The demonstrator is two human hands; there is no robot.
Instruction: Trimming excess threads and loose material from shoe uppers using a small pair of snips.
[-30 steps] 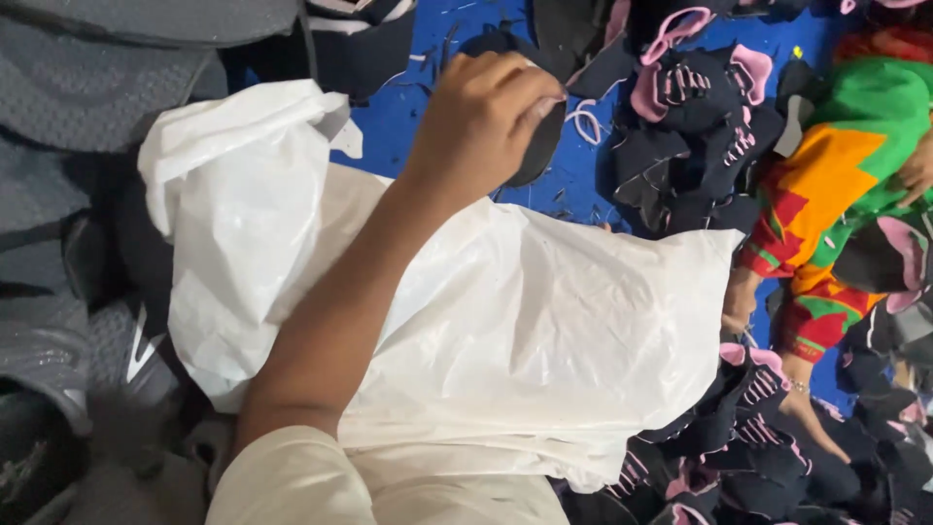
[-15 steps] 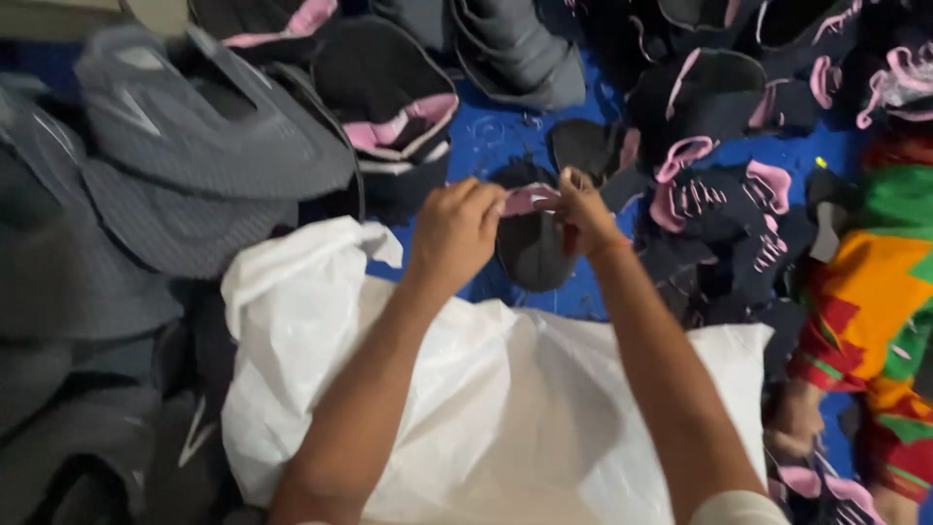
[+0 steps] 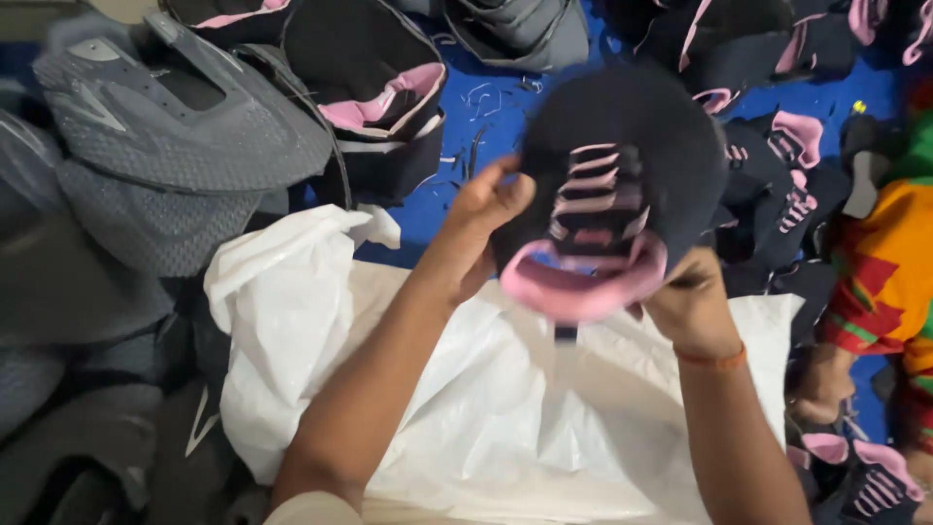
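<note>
Both my hands hold up one black shoe upper (image 3: 622, 146) with pink lace straps and a pink collar lining. My left hand (image 3: 481, 219) grips its left edge, thumb on the front. My right hand (image 3: 690, 301), with an orange band at the wrist, grips the lower right edge by the pink collar. The piece hangs above a white plastic sack (image 3: 466, 389) that lies across my lap.
Grey mesh shoe uppers (image 3: 175, 136) are stacked at the left. More black and pink uppers (image 3: 389, 87) lie on a blue floor cloth (image 3: 486, 107) at the top and right. Another person in red, orange and green clothing (image 3: 894, 272) sits at the right edge.
My right hand has joined the left, and together they have lifted a black and pink upper from the pile toward the camera, above the white sack.
</note>
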